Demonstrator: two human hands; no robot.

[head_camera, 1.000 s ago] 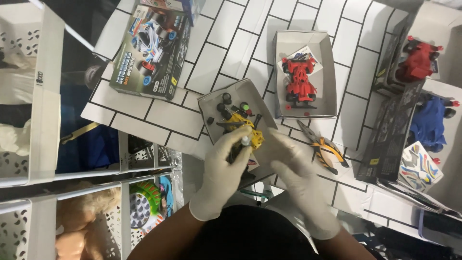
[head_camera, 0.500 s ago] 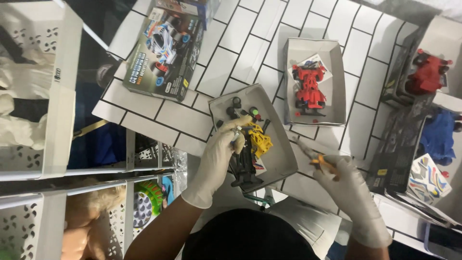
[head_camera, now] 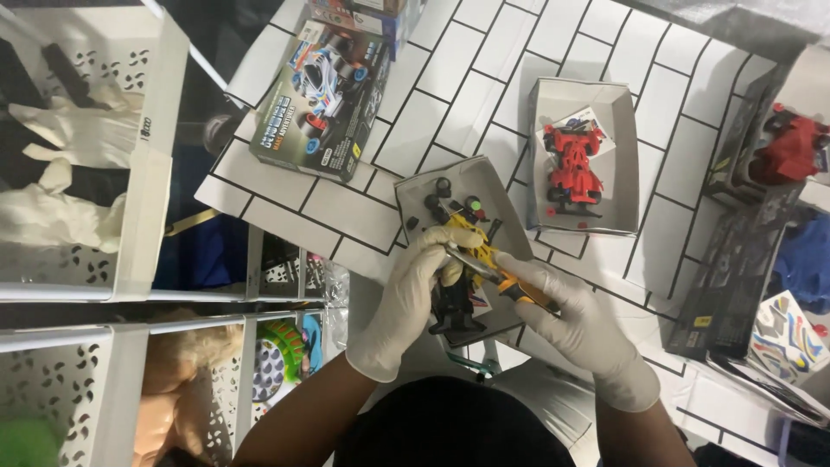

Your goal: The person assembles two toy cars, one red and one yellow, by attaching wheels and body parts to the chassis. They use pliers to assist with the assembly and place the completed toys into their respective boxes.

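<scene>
Both my hands wear white gloves. My left hand (head_camera: 415, 298) pinches a yellow plastic part frame (head_camera: 478, 244) over a grey cardboard tray (head_camera: 418, 186) that holds small black wheels and other bits. A black toy car chassis (head_camera: 451, 303) lies in the tray just under that hand. My right hand (head_camera: 581, 324) grips orange-handled cutters (head_camera: 501, 281), whose tip touches the yellow frame.
A second tray (head_camera: 624, 138) with a red toy car (head_camera: 571, 164) sits to the right. A boxed toy car kit (head_camera: 324, 91) lies at upper left. Black boxes, a red car (head_camera: 791, 147) and a sticker sheet (head_camera: 782, 333) are at right. White perforated bins (head_camera: 147, 216) stand left.
My right hand picked up the orange-handled cutters from the table at the right and brought them to the yellow frame. My left hand stayed on the frame.
</scene>
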